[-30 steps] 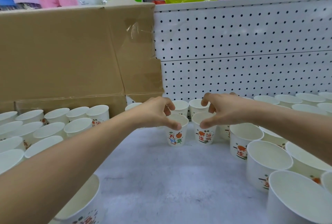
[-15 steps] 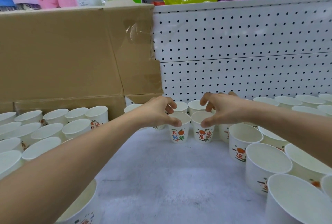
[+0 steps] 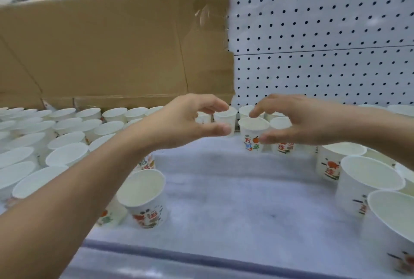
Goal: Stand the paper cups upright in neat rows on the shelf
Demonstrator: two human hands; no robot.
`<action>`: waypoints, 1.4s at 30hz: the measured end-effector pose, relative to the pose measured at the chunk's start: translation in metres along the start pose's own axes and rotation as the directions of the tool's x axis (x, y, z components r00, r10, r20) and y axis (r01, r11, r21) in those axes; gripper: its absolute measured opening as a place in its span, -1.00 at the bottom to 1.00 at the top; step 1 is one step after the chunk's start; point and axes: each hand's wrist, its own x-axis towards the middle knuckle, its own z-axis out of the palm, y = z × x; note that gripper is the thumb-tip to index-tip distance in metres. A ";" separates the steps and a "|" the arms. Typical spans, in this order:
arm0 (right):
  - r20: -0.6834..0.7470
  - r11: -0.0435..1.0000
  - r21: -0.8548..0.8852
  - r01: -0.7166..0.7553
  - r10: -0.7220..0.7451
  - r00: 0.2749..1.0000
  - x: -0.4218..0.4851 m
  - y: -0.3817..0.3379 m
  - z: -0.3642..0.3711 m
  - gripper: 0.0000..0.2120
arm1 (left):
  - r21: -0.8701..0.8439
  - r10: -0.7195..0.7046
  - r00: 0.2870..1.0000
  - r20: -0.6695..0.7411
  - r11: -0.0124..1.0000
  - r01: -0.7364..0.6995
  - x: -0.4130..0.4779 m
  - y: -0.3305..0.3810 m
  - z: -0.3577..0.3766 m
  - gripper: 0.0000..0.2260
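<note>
Two small white paper cups with orange and green print stand upright side by side at the back of the grey shelf (image 3: pixel 235 200): one cup (image 3: pixel 252 132) and its neighbour (image 3: pixel 282 147), half hidden by my right hand. My left hand (image 3: pixel 190 119) hovers just left of them, fingers and thumb spread in a loose C, holding nothing. My right hand (image 3: pixel 298 119) hovers at the cups, its thumb low beside the first cup and its index finger over the rim, gripping neither. More upright cups (image 3: pixel 225 117) stand in the row behind.
Many upright cups (image 3: pixel 65 142) fill the left side, with one nearer cup (image 3: pixel 143 193) by my left forearm. Larger-looking cups (image 3: pixel 369 180) line the right. A cardboard sheet (image 3: pixel 112 43) and white pegboard (image 3: pixel 324 32) form the back wall. The shelf's front edge runs along the bottom.
Both hands have let go of the two cups they were pinching and opened. The left hand has shifted left, away from its cup. The view has moved closer and lower.
</note>
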 end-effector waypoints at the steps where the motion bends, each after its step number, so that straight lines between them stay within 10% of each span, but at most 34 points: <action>1: 0.002 1.000 0.014 0.020 -0.020 1.000 -0.003 -0.015 -0.001 -0.53 | 0.003 0.003 1.000 -0.020 1.000 -0.003 -0.019 -0.002 -0.007 -0.50; 8: -0.050 0.975 0.165 0.151 -0.144 0.988 -0.009 -0.125 0.021 -0.42 | 0.062 -0.072 0.991 -0.114 0.995 0.080 -0.123 -0.040 -0.056 -0.55; 15: -0.011 0.958 0.218 0.185 -0.187 0.982 0.013 -0.182 0.073 -0.26 | 0.378 -0.211 0.971 0.110 0.913 0.155 -0.164 -0.071 -0.070 -0.20; 20: 0.008 0.973 0.201 0.110 -0.114 0.993 0.018 -0.191 0.082 -0.36 | 0.387 -0.174 0.968 0.182 0.918 0.092 -0.153 -0.087 -0.067 -0.30; 33: -0.050 0.930 0.183 -0.319 0.333 0.942 -0.043 -0.054 0.023 -0.40 | 0.071 0.040 0.992 0.116 0.996 -0.049 -0.044 -0.023 0.005 -0.55; 42: -0.016 0.928 0.090 -0.362 0.365 0.931 -0.035 0.007 0.022 -0.36 | 0.017 0.062 0.997 0.056 0.998 -0.063 0.024 0.010 0.066 -0.44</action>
